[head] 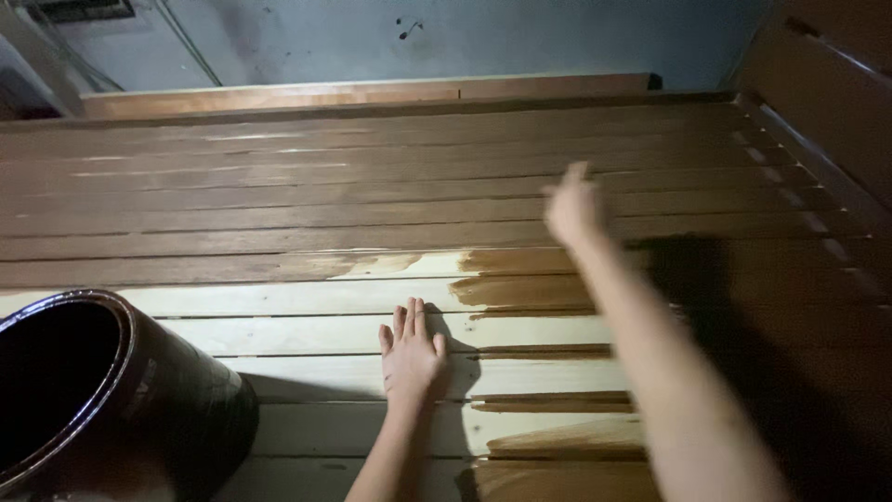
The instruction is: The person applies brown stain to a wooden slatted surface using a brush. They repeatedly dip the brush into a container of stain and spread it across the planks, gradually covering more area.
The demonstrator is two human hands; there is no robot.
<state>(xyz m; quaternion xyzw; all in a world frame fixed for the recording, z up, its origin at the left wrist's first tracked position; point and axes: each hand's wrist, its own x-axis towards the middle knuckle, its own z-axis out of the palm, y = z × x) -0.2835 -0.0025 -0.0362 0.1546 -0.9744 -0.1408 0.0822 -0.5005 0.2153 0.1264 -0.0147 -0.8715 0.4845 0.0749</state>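
currently, staining of a slatted wooden surface point(279, 297) looks mid-way: far boards are dark brown, near-left boards bare and pale, with a ragged stain edge point(483, 279) running down the middle.

left to right:
- dark round can point(102, 390), lower left, tipped toward the camera, mouth open; contents not visible. it rests on the bare slats, apart from both hands.
- left hand point(411, 353) lies flat, palm down, on a bare slat just left of the stain edge; fingers straight and close together, holding nothing. forearm comes up from the bottom edge, seemingly bracing body weight.
- right hand point(571, 209) is stretched far forward over the stained boards, arm nearly straight. it is motion-blurred; cannot tell whether the fingers grip a rag or brush, or how wide they stand.

judgement: step in hand is spreading or wiping stain along the boundary. next move calls for working the colour leftward onto the pale slats, without the left palm landing in wet stain.
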